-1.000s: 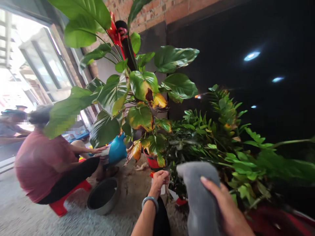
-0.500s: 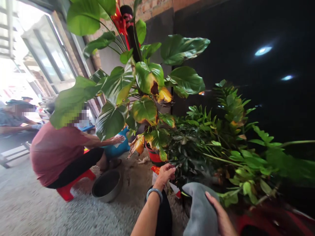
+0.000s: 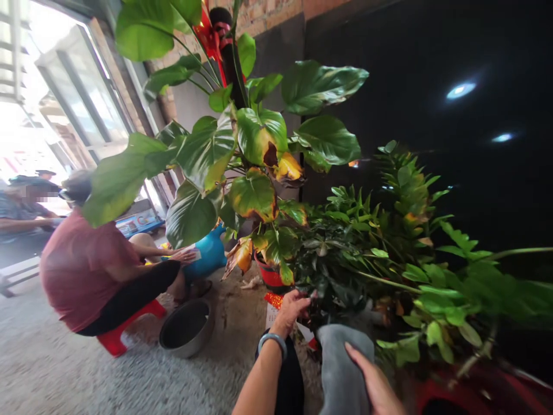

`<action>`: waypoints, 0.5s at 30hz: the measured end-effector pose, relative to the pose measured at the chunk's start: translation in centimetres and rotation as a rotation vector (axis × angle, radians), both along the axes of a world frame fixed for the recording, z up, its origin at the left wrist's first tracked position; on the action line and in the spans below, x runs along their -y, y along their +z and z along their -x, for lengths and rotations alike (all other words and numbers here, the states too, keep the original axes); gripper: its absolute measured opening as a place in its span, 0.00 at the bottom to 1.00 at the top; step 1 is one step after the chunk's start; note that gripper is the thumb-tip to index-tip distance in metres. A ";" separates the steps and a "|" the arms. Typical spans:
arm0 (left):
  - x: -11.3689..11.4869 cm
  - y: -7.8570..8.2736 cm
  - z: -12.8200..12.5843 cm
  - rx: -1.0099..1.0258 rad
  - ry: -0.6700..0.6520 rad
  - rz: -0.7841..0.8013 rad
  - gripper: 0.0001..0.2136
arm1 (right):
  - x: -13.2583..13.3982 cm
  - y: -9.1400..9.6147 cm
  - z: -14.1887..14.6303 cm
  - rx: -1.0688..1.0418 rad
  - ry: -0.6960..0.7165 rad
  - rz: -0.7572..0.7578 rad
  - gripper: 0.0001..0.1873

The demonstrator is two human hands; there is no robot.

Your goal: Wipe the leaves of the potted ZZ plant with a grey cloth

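Note:
My left hand [image 3: 292, 309], with a bangle at the wrist, is at the edge of a dark-leaved plant [image 3: 330, 282]. Its fingers are curled into a pinch; what lies between them is too small to make out. Draped over and gripped by my right hand [image 3: 370, 372] is a grey cloth [image 3: 345, 360], close below the same dark leaves. Just beyond my left hand stands a red pot [image 3: 273, 275] bearing a tall broad-leaved plant [image 3: 254, 193], some of whose leaves are yellow and brown.
To the left, a person in a red shirt [image 3: 88, 259] sits on a red stool [image 3: 125, 331] near a blue vessel [image 3: 207, 253]. A grey basin [image 3: 188, 328] stands on the rough floor. More green foliage [image 3: 436, 276] spreads at right before a dark glossy wall [image 3: 415, 86].
The cloth and my right hand have shifted slightly left, and the cloth's upper edge has straightened. My left hand stays nearly in place. The seated person has leaned back leftward.

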State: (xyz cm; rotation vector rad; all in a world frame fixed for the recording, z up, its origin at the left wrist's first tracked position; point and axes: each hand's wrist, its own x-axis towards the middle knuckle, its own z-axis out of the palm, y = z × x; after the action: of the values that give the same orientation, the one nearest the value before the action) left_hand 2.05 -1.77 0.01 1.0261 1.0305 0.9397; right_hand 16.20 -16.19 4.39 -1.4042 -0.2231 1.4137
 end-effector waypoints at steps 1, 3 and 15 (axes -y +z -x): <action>-0.1 -0.1 0.0 -0.002 -0.003 0.002 0.16 | 0.6 0.0 0.0 0.051 -0.007 -0.032 0.19; -0.2 -0.1 0.1 0.000 0.001 0.001 0.15 | 0.7 1.0 -0.2 0.149 -0.123 -0.099 0.19; 0.4 1.2 1.3 0.032 0.170 -0.024 0.16 | -2.8 0.3 -0.2 0.061 -0.169 -0.156 0.17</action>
State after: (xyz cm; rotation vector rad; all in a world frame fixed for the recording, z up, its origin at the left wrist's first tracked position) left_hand 0.79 -2.16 1.18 0.9510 1.0945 1.1060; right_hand 16.37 -13.36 4.67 -1.3071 -0.2426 1.1906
